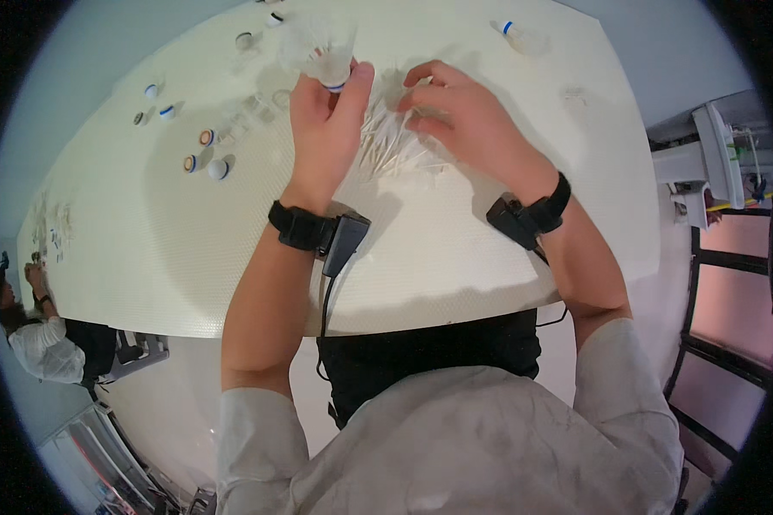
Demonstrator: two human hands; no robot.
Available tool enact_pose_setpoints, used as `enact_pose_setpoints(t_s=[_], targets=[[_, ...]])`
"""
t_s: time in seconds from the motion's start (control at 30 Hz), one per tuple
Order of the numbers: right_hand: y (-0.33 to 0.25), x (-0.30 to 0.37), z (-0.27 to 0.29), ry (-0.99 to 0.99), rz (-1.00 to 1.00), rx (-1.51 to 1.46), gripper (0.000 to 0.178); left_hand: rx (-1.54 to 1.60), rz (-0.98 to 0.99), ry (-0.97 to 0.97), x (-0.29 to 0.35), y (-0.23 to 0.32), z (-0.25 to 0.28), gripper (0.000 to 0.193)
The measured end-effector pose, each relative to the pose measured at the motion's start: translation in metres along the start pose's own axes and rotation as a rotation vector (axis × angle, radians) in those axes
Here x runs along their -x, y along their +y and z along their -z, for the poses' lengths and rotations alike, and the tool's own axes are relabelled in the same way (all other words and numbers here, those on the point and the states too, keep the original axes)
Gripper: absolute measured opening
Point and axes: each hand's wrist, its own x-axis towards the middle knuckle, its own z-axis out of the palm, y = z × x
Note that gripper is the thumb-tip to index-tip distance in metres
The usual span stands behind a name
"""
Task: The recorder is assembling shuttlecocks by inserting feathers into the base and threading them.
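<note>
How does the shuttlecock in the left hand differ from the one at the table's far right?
Support: the held shuttlecock is gripped by the left hand; the far-right shuttlecock lies on the table.
Apparent size: the held shuttlecock looks larger in the picture than the far-right shuttlecock.
Shared: both show a pale skirt and a blue band.

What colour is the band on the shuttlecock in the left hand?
Blue; the band shows in the head view.
</note>
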Motion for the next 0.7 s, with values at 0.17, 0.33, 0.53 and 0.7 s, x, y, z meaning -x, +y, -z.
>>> enact_pose_setpoints(t_s=[0.17, 0.33, 0.53, 0.7], targets=[[0.007, 0.004, 0.02, 0.079, 0.06, -0.086, 0.011, -0.1, 0.009, -0.035, -0.002, 0.01, -0.001, 0.015], [0.012, 0.024, 0.022, 0.036, -0.329, -0.327, 0.013, -0.235, -0.142, -0.151, 0.001, 0.007, 0.001, 0.01], [0.027, 0.027, 0.017, 0.186, -0.305, -0.582, 0.016, -0.397, -0.105, -0.211, 0.006, 0.006, -0.007, 0.018], [0.016, 0.026, 0.026, 0.264, -0.126, -0.338, 0.016, -0.265, -0.104, -0.181, 0.011, 0.002, -0.012, 0.02]])
